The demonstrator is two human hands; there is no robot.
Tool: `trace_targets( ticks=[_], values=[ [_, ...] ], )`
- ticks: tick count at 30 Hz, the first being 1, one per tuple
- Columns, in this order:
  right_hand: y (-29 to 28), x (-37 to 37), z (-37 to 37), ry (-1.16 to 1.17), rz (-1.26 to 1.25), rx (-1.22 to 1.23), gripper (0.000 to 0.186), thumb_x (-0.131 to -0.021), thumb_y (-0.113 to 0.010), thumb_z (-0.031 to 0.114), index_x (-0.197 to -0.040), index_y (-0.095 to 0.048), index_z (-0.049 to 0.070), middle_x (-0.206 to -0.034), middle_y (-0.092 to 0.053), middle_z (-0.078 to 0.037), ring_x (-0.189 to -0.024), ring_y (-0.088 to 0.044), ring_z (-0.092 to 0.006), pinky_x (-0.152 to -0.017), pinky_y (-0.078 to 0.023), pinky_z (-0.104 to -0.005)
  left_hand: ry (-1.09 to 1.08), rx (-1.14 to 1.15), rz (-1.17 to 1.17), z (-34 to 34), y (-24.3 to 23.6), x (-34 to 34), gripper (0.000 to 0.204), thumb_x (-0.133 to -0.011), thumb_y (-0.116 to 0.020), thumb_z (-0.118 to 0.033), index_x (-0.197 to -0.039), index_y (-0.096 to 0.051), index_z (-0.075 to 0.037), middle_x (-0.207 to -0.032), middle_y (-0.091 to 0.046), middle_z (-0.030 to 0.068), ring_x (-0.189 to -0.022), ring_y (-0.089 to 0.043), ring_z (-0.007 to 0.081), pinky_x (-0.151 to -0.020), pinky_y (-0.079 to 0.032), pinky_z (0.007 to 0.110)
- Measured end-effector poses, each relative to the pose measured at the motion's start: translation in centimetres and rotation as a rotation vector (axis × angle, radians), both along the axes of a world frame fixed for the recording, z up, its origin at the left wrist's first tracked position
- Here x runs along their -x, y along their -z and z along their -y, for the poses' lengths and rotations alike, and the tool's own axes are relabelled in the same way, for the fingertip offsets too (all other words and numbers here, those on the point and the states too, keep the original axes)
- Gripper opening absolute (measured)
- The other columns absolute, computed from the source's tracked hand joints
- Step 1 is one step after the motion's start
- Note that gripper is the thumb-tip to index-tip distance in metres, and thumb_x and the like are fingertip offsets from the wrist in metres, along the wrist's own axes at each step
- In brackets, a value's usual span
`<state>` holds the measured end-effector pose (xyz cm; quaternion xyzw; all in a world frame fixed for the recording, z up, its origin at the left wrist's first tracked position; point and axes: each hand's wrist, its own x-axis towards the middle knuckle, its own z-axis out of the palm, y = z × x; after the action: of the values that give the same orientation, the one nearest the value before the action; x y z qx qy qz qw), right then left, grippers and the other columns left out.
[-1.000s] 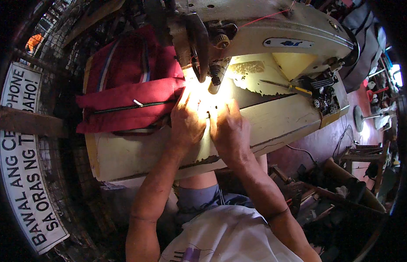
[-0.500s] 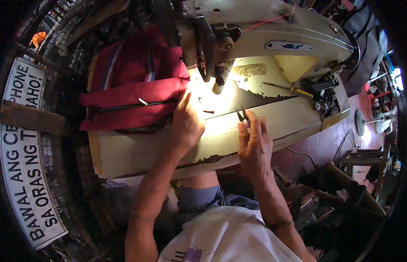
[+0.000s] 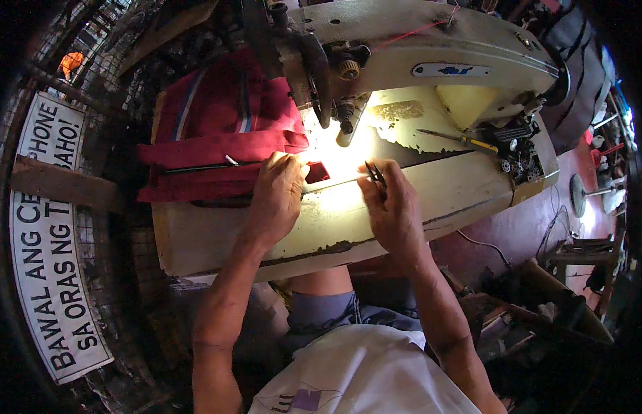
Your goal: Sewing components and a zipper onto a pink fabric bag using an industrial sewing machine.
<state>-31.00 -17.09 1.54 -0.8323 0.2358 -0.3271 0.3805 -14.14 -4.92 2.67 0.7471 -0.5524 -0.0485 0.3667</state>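
A red fabric bag (image 3: 224, 150) with a dark zipper and striped straps lies on the left part of the sewing machine bed. My left hand (image 3: 278, 196) is closed on the bag's right end, thumb and fingers pinching the cloth near the zipper's end. A small red corner shows just right of those fingertips. In my right hand (image 3: 393, 203) are small black thread snips (image 3: 375, 172), their dark tips pointing up and left, a short gap from the bag. The fingers curl round them and hide most of the handle.
The sewing machine (image 3: 466, 65) arches over the far side, its presser foot area brightly lit. A yellow-handled screwdriver (image 3: 473, 143) lies on the bed, beside a tray of small metal parts (image 3: 521, 162). A wire mesh wall with a sign (image 3: 59, 290) stands at left.
My left hand has shifted left and the bag's right corner now shows beside it. My right hand has moved left and away from me with the snips, closer to the bag. The view shifted slightly.
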Motion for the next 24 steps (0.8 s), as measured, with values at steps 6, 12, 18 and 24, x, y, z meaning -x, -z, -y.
trace_targets(
  ticks=[6, 12, 18, 24],
  values=[
    [0.1, -3.4, 0.6, -0.161, -0.047, -0.652, 0.024, -0.087, -0.069, 0.013, -0.1, -0.063, -0.005, -0.086, -0.07, -0.017, -0.078, -0.066, -0.0176, -0.069, -0.051, -0.0333, -0.03, 0.037, 0.035, 1.6, 0.4, 0.0, 0.016, -0.089, -0.054, -0.005, -0.103, -0.059, 0.001, -0.091, -0.059, 0.0182, -0.09, -0.055, 0.0372, -0.082, -0.043, 0.047],
    [2.4, -2.2, 2.4, -0.041, 0.041, -0.576, 0.023, -0.085, -0.069, 0.007, -0.102, -0.057, -0.005, -0.084, -0.067, -0.016, -0.076, -0.063, -0.0188, -0.071, -0.052, -0.0337, -0.058, -0.019, 0.186, 3.6, 2.3, -0.1, 0.031, -0.073, -0.06, 0.007, -0.104, -0.059, 0.004, -0.099, -0.06, 0.0195, -0.096, -0.06, 0.0367, -0.088, -0.046, 0.045],
    [2.5, -2.6, 3.0, -0.066, 0.063, -0.541, 0.027, -0.086, -0.068, 0.006, -0.107, -0.055, -0.004, -0.093, -0.066, -0.016, -0.083, -0.061, -0.0165, -0.076, -0.051, -0.0325, -0.057, 0.147, 0.507, 3.5, 2.5, 0.5, 0.026, -0.068, -0.062, 0.005, -0.094, -0.065, 0.002, -0.101, -0.06, 0.0179, -0.096, -0.059, 0.035, -0.088, -0.049, 0.042],
    [1.5, -2.2, 2.6, -0.051, 0.06, -0.591, 0.03, -0.087, -0.066, 0.004, -0.113, -0.054, -0.004, -0.097, -0.066, -0.014, -0.086, -0.061, -0.0134, -0.077, -0.052, -0.03, 0.043, 0.026, 0.296, 2.8, 1.3, 0.8, 0.025, -0.074, -0.064, 0.001, -0.099, -0.067, 0.0, -0.103, -0.061, 0.0169, -0.102, -0.058, 0.0347, -0.091, -0.049, 0.042]
  ],
)
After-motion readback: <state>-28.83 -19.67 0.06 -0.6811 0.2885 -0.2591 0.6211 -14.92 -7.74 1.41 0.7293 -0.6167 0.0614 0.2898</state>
